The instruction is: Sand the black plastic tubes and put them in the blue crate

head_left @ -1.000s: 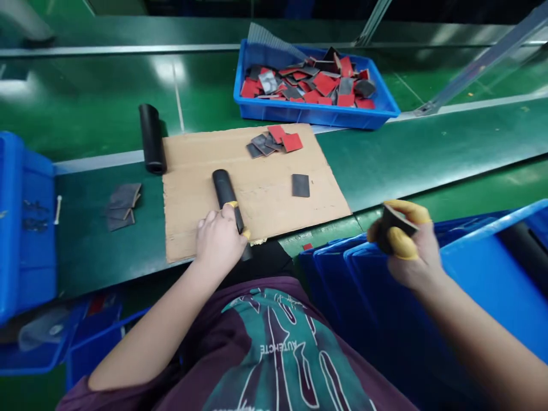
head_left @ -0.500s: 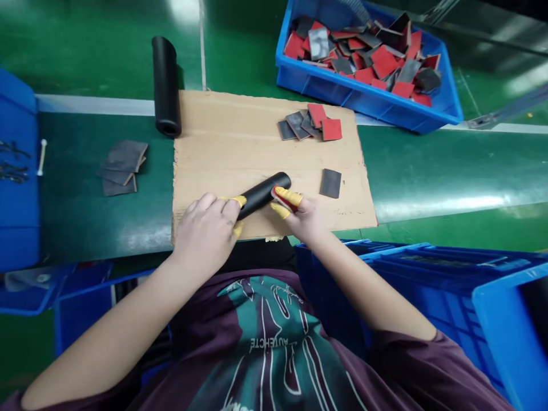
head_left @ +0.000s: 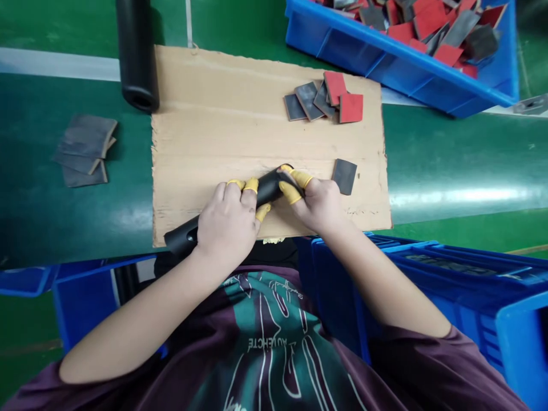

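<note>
A black tube (head_left: 268, 188) lies slanted across the near edge of a cardboard sheet (head_left: 222, 120). My left hand (head_left: 229, 220), with yellow finger cots, is wrapped over the tube's middle; its lower end pokes out at the left. My right hand (head_left: 314, 200), also in yellow cots, pinches the tube's upper end, seemingly pressing a small pad against it. A single dark pad (head_left: 344, 176) lies just right of my right hand. A small heap of dark and red pads (head_left: 325, 100) sits further back on the cardboard.
A second, thicker black tube (head_left: 135, 54) lies at the cardboard's far left corner. Dark pads (head_left: 85, 151) are stacked on the green belt at left. A blue bin (head_left: 385, 54) of red and dark pads stands at back right. Blue crates (head_left: 449, 285) stand at near right.
The view has tilted down and closer. My right hand came from the blue crates with a pad to the tube's end. My left hand slid along the tube, which now slants toward me.
</note>
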A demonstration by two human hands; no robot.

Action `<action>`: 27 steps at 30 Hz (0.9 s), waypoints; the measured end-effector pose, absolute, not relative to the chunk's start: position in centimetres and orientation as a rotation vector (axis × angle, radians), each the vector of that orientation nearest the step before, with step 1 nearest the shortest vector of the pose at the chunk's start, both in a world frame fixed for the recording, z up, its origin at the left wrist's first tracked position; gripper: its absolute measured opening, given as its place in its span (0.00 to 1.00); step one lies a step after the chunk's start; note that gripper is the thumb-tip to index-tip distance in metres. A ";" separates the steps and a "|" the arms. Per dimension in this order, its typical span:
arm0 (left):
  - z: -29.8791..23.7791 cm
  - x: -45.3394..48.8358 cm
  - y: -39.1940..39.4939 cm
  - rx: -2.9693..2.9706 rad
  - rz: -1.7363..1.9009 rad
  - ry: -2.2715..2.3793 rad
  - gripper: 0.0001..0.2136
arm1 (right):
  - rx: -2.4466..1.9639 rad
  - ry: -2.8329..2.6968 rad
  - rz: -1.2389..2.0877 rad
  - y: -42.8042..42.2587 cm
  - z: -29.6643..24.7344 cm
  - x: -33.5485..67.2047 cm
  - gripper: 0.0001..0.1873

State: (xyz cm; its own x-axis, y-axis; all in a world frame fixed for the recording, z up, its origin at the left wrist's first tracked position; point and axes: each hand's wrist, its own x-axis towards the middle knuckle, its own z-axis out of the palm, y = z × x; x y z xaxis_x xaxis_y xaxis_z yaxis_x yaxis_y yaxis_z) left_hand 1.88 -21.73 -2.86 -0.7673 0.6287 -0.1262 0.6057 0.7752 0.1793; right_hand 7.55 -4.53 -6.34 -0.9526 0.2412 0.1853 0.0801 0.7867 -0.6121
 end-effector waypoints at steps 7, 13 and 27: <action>-3.2 1.6 -21.7 0.954 0.214 2.809 0.14 | -0.131 -2.623 1.174 -5.2 -6.7 7.6 0.19; -3.3 1.7 -21.7 0.977 0.137 2.815 0.12 | -0.109 -2.593 1.406 -5.0 -6.5 7.7 0.16; -3.5 1.7 -21.9 1.000 0.163 2.830 0.12 | -0.264 -2.372 1.715 -5.3 -6.6 7.8 0.17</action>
State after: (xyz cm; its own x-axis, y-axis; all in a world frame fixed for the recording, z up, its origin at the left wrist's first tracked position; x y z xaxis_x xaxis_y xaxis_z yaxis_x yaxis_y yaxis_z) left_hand 1.74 -21.86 -3.48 -0.7706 0.6308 -0.0915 0.6160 0.7739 0.1469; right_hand 7.80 -5.27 -6.56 -0.9635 0.2612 0.0592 0.0257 0.3101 -0.9503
